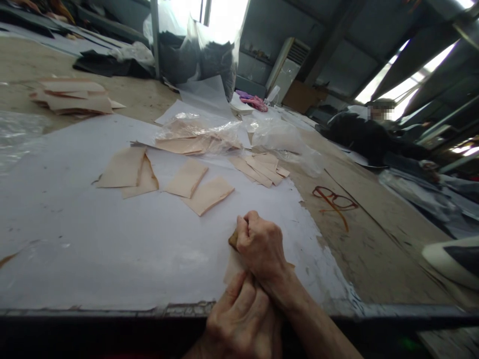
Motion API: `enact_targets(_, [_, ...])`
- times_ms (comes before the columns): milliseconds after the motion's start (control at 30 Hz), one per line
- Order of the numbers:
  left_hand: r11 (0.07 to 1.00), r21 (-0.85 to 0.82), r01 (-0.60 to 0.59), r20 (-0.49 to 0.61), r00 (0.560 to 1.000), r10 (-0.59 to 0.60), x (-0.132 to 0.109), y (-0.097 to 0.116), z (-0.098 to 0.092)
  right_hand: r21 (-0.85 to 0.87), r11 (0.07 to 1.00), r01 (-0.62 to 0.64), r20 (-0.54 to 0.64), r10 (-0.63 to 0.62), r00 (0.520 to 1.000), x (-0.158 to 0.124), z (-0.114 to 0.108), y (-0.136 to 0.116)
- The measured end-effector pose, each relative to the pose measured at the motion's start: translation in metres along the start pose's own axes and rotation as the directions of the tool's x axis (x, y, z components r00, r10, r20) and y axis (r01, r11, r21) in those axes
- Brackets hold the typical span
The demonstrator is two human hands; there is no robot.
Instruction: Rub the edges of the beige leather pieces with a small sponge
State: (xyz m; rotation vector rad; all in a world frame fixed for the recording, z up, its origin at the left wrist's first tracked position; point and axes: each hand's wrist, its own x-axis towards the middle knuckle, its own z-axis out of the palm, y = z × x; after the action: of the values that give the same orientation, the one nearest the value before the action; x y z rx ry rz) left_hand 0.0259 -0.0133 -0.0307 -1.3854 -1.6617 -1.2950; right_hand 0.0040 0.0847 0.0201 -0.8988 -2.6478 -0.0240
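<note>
Near the table's front edge, my right hand [264, 244] is closed in a fist, pressed down over the far part of a thin beige piece [232, 265]. A small brown patch [233, 239] shows beside its fingers; whether it is the piece's edge or something held, I cannot tell. Closer to me, my left hand [243, 316] has its fingers bent and pressed together on the near part of the same piece. Beyond the hands lie two loose beige pieces [207, 195] with brownish edges. Two more overlapping pieces [125, 169] are to their left.
White sheeting [112, 249] covers much of the table. Behind are fanned beige pieces [262, 168], a plastic-wrapped bundle [198, 139] and a stack [75, 97] at the far left. Eyeglasses [335, 199] lie to the right. A person in dark clothing [362, 129] is at the far right.
</note>
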Motion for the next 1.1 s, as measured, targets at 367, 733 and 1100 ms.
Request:
enact_targets(367, [0.999,0.047,-0.013,0.078,0.997,0.009,0.002,0.0,-0.009,0.371,0.901,-0.226,-0.139,0.294,0.946,0.003,-0.006,0.008])
enact_targets(733, [1.0,0.002,0.017,0.104,0.994,-0.017,0.002,-0.001,-0.006,-0.086,0.995,-0.057,-0.008,0.057,0.998,0.004,0.003,0.001])
enact_targets(1100, [0.997,-0.083,-0.007,0.133,0.991,0.018,0.001,0.005,-0.011,0.102,0.981,-0.166,-0.085,0.175,0.981,0.017,0.006,-0.014])
